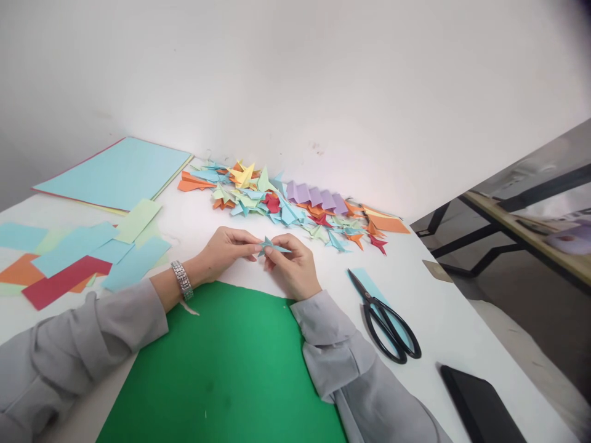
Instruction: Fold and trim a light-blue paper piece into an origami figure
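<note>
Folded piece: small light-blue paper shape [273,247], pointed at both ends, creased, held just above the white table [443,301] beyond the green sheet [226,363].
Left hand [226,249]: fingertips pinching its left tip.
Right hand [293,266]: fingers gripping its right side.
Scissors [385,320]: black, lying to the right, blades together.

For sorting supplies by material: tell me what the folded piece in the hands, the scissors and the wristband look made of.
The folded piece looks like thin matte light-blue paper, sharply creased, pinched between the left hand and right hand. The scissors seem metal, all black with a dull sheen. The wristband is likely metal: silvery glinting links.
</note>
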Available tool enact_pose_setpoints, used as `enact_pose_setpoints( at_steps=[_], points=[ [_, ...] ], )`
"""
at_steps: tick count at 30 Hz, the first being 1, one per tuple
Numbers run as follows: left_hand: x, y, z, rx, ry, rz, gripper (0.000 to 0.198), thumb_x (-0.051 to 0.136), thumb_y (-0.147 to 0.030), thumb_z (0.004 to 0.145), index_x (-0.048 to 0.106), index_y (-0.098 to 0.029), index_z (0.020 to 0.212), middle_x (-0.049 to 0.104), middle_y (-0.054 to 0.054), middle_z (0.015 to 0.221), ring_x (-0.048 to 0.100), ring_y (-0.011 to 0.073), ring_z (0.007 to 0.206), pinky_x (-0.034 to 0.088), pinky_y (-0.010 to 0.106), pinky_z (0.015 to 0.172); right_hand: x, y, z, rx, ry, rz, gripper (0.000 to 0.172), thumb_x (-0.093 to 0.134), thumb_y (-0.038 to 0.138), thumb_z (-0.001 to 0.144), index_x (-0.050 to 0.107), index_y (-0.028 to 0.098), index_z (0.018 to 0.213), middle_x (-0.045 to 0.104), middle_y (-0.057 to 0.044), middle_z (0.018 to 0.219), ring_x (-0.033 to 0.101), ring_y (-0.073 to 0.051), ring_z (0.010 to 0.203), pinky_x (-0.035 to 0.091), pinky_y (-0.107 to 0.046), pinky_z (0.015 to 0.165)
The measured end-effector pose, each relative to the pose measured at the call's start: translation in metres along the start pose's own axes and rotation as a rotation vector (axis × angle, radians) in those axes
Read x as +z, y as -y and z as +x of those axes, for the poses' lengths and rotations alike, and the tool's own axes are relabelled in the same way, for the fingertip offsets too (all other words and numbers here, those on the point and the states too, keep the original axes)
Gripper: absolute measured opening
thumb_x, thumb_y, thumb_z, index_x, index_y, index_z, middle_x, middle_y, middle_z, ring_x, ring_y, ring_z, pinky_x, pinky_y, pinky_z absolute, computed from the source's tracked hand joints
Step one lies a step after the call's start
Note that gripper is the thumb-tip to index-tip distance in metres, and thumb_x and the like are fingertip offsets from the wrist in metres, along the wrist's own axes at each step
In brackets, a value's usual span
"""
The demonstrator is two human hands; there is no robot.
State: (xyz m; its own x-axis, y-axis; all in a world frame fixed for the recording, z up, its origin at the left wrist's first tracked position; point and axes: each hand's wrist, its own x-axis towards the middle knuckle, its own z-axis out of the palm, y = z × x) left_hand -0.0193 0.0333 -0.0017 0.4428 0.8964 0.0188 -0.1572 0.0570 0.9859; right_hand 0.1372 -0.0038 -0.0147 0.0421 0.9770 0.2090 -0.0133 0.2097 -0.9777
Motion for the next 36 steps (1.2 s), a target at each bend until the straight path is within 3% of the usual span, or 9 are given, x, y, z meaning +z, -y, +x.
enact_pose_setpoints(
  at_steps=[3,8,13,20,26,33,36],
  points=[
    [0.0007,-0.0005,-0.0009,-0.012,-0.006,-0.003,0.018,0.079,-0.027,0.058,0.073,-0.013,0.068,0.068,0.003,0.063,0.059,0.0123,0.059,0.05,0.026,0.061,-0.0003,0.0012,0.0002,-0.032,-0.005,-0.044,0.02,0.074,0.034,0.067,0.061,0.02,0.072,0.062,0.001,0.066,0.058,-0.012,0.055,0.05,-0.024,0.046],
    [0.0009,0.0008,-0.0013,-0.028,-0.055,0.019,0.018,0.079,-0.025,0.056,0.073,-0.013,0.068,0.068,0.003,0.059,0.058,0.0115,0.053,0.049,0.027,0.057,0.001,0.0029,-0.0002,0.059,0.042,0.018,0.026,0.075,0.037,0.065,0.059,0.019,0.073,0.063,0.002,0.056,0.059,-0.013,0.047,0.053,-0.028,0.049],
    [-0.0014,0.0031,0.0004,-0.066,-0.008,-0.069,0.018,0.078,-0.022,0.056,0.073,-0.013,0.071,0.066,0.003,0.057,0.058,0.0123,0.054,0.047,0.028,0.058,0.003,0.0037,-0.0004,0.037,-0.044,0.061,0.028,0.08,0.035,0.059,0.061,0.019,0.072,0.064,0.003,0.056,0.059,-0.012,0.044,0.052,-0.027,0.045],
    [0.0008,-0.0046,0.0003,-0.137,-0.002,-0.183,0.009,0.074,-0.012,0.051,0.071,-0.012,0.06,0.063,0.004,0.049,0.056,0.0129,0.049,0.043,0.028,0.055,0.0037,0.0054,-0.0019,0.025,-0.012,0.099,0.016,0.078,0.026,0.06,0.068,0.019,0.07,0.065,0.002,0.058,0.06,-0.014,0.046,0.053,-0.029,0.047],
    [0.0,-0.0047,0.0004,-0.113,0.017,-0.194,0.005,0.07,-0.008,0.05,0.068,-0.013,0.051,0.06,0.002,0.047,0.053,0.0109,0.048,0.039,0.025,0.051,0.0033,0.0055,-0.002,-0.019,0.032,0.138,0.005,0.072,0.016,0.061,0.07,0.02,0.062,0.063,0.002,0.053,0.059,-0.013,0.046,0.051,-0.027,0.047],
    [-0.0006,-0.003,-0.0002,-0.109,0.049,-0.251,0.014,0.071,-0.02,0.061,0.072,-0.012,0.073,0.065,0.005,0.065,0.058,0.0137,0.061,0.043,0.027,0.056,0.0009,0.0065,-0.0007,-0.09,-0.026,0.045,0.009,0.069,0.013,0.064,0.071,0.021,0.062,0.063,0.001,0.053,0.059,-0.013,0.047,0.05,-0.027,0.048],
    [-0.0001,-0.0026,-0.0006,-0.073,0.058,-0.097,0.02,0.071,-0.03,0.067,0.071,-0.011,0.071,0.066,0.006,0.069,0.056,0.0126,0.063,0.044,0.026,0.059,0.0007,0.0045,-0.0004,-0.148,-0.027,0.019,0.01,0.067,0.013,0.065,0.072,0.021,0.062,0.065,0.001,0.055,0.059,-0.012,0.047,0.05,-0.026,0.048]
  ],
)
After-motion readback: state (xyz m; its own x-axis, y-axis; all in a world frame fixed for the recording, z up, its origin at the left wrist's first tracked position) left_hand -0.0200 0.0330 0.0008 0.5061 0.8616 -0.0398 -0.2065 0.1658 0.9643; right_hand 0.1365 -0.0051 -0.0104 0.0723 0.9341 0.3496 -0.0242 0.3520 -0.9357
